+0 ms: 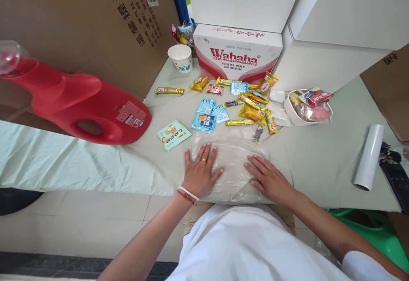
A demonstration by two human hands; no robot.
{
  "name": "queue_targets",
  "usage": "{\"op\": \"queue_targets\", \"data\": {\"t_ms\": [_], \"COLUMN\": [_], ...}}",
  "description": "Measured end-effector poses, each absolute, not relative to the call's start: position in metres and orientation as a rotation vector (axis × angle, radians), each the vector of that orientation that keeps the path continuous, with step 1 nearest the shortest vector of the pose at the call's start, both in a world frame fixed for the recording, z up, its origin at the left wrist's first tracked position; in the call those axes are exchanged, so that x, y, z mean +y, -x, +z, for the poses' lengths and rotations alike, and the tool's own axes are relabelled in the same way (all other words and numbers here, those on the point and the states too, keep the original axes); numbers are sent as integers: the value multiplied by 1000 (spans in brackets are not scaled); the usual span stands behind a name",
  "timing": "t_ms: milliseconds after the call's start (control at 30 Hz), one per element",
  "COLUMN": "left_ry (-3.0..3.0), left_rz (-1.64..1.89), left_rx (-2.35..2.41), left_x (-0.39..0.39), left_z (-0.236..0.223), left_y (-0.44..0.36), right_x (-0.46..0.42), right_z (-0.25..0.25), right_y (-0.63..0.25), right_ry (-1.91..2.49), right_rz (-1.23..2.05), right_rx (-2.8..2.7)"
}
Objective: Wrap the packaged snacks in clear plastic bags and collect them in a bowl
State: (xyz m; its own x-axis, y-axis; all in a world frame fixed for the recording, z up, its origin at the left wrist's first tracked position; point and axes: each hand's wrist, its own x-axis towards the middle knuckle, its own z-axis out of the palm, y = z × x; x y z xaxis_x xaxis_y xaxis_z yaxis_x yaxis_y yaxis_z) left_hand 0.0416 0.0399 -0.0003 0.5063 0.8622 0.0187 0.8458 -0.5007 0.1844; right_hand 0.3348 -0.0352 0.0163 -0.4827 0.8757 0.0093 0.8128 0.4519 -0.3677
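A clear plastic bag (234,170) lies flattened at the table's front edge. My left hand (201,168) rests flat on its left side, fingers spread, with a ring on one finger. On the right side of the bag my right hand (268,176) lies palm down, fingers stretched out. Neither hand grips anything. Just beyond the bag are several yellow-wrapped snack sticks (239,122), blue snack packets (204,121) and a yellow-wrapped cake (252,113). A pale green packet (174,134) lies beyond my left hand, to its left.
A Wahaba-style water carton (236,55) stands at the back beside a paper cup (180,58). A white bowl of snacks (300,119) sits right. A red detergent bottle (92,106) looms left. At the right edge lie a white roll (369,157) and a dark phone-like object (396,183).
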Motion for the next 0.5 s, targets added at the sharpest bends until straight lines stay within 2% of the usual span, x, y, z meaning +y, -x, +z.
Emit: {"op": "queue_targets", "data": {"t_ms": [100,233,300,367,500], "left_ry": [-2585,-2572,-2568,-2565,-2556], "left_rz": [143,163,160,141,108], "left_rx": [1510,1539,1536,1532,1545], "left_x": [32,26,25,26,27], "left_z": [-2,-5,-5,-5,-1], "left_y": [-30,-26,-27,-28,-29], "right_x": [-76,-87,-59,-9,114], "right_z": [10,30,46,62,84], "right_y": [-366,-402,-408,-402,-346], "right_ry": [1596,1657,1702,1775,1729], "right_rz": [535,676,669,524,441], "right_rx": [-2450,-2369,-2284,-2191,-2326]}}
